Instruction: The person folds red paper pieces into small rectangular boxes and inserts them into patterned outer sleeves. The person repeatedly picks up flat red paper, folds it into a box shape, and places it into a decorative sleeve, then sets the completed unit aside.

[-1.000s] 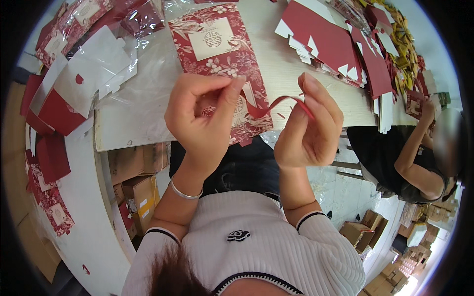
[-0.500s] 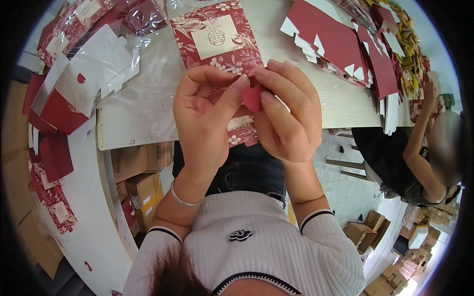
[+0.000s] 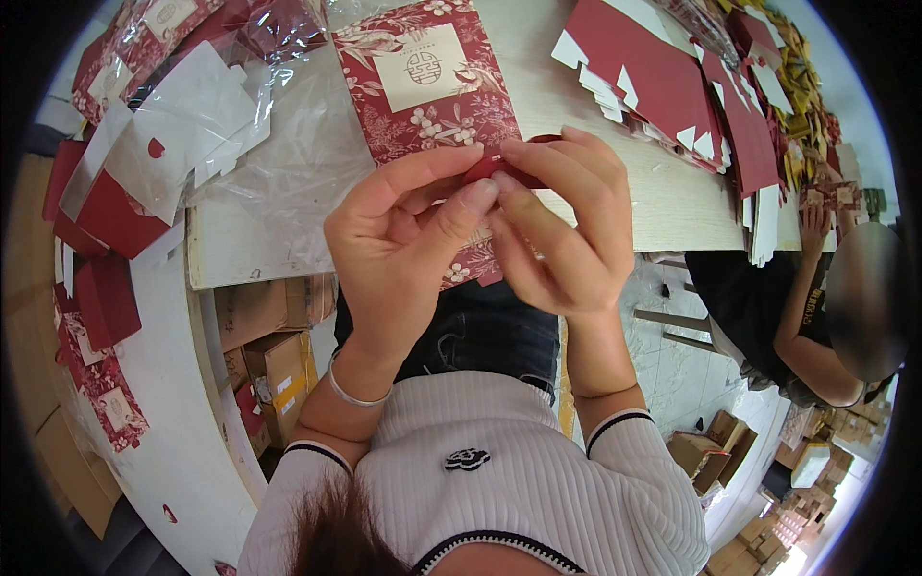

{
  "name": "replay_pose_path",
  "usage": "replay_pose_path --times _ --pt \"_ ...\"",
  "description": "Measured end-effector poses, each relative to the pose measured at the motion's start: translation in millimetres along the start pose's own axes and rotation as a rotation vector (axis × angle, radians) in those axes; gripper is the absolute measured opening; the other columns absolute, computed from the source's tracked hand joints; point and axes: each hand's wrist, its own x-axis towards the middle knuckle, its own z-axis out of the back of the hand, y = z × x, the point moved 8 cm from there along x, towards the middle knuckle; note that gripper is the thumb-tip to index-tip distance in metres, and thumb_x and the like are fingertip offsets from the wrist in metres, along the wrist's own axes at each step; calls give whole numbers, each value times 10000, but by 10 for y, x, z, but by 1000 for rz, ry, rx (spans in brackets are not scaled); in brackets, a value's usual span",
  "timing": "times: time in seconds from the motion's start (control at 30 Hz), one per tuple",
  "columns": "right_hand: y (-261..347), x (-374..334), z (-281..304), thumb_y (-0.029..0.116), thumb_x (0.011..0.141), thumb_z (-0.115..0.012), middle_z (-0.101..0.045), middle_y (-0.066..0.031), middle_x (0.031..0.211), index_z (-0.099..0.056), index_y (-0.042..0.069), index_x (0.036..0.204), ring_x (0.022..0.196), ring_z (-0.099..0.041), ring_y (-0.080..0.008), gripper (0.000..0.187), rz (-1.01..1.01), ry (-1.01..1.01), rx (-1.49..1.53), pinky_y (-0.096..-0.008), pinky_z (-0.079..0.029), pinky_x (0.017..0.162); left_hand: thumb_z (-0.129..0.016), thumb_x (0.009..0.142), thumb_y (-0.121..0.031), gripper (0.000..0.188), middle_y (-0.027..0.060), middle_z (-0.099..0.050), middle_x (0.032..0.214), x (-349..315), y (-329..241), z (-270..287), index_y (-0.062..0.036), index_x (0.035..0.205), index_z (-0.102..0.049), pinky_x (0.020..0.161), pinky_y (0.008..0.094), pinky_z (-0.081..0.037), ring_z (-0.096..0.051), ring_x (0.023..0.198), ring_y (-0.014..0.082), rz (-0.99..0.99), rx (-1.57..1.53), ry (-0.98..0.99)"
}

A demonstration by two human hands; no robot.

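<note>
- Red floral package [image 3: 437,120]: cream label [image 3: 396,88], rounded emblem [image 3: 423,67], tiny print above it.
- Cardboard box [image 3: 266,359]: small white labels [image 3: 287,407], print too small to read.

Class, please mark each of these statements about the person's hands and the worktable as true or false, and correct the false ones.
1. The left hand and right hand both pinch the red ribbon. True.
2. The silvery bangle is on the right wrist. False: the bangle is on the left wrist.
3. A patterned red package lies on the table, partly hidden behind the hands. True.
4. The stack of plain red card lies to the left of the hands. False: the stack is to their right.
5. Another person is at the picture's right side. True.
</note>
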Motion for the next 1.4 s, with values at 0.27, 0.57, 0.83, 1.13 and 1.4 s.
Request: replay_pose_path --times 0.27,0.57,0.83,1.13,1.4 --pt "-123 57 -46 99 630 -662 -585 -62 804 -627 47 841 732 -533 -229 220 -228 154 202 -331 -389 717 -609 761 64 196 120 -621 901 -55 -145 -27 55 955 -583 694 221 -504 -604 799 135 -158 132 65" --pt "-101 77 -39 20 661 -629 -592 -39 736 -638 57 777 690 -523 -192 122 -227 281 298 -285 -361 666 -643 739 37 136 82 -637 742 -127 -333 -55 38 871 -612 555 194 -483 -591 627 81 -169 458 35" --pt "-629 -38 -293 -36 706 -611 -591 -91 772 -601 -13 798 714 -544 -212 95 -446 98 428 -279 -428 637 -595 832 -219 253 33 -607 751 -196 98 713 26 893 -576 534 211 -467 -572 646 74 548 498 116" --pt "-522 -36 -531 -44 708 -609 -578 -92 791 -601 10 820 720 -531 -215 126 -237 225 255 -279 -421 626 -576 817 -102 166 37 -612 819 53 505 309 35 910 -581 589 200 -457 -562 690 51 442 57 46" --pt "-543 9 -445 -31 700 -619 -594 -89 789 -601 11 815 744 -522 -220 124 -209 292 306 -291 -407 666 -558 814 -56 167 48 -615 862 26 326 199 23 961 -562 626 214 -459 -570 707 67 390 45 69"
